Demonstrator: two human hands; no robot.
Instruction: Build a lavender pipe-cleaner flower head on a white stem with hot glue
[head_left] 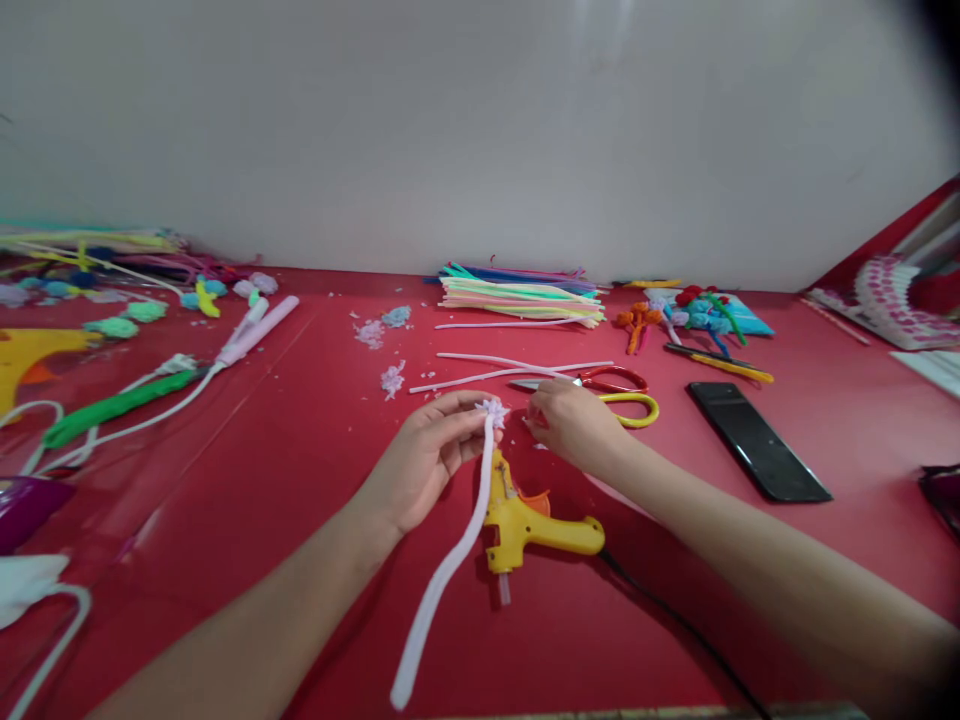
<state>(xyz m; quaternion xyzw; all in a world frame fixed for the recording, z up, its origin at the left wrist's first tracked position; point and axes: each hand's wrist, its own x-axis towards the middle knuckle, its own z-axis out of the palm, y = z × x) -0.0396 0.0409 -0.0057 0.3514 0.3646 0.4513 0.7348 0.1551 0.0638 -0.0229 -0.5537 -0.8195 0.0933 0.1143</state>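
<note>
My left hand (439, 440) is closed, pinching a pale lilac pipe cleaner (457, 555) near its upper end. A small spiky lilac tuft (493, 412) sits at that end, and the rest of the stem curves down toward me. My right hand (570, 420) is a little to the right, its fingers curled together low over the table; whatever they may hold is hidden. Close behind it lie scissors (634, 408) with one red and one yellow handle. Below both hands a yellow glue gun (525, 530) rests on its side, partly behind the lilac stem.
Loose lilac pipe cleaners (480, 378) and a bundle of coloured ones (517, 297) lie farther back. Fluffy scraps (392, 380) are left of them. A black phone (757, 440) and a cutter knife (720, 363) lie right. White cables (150, 425) run along the left.
</note>
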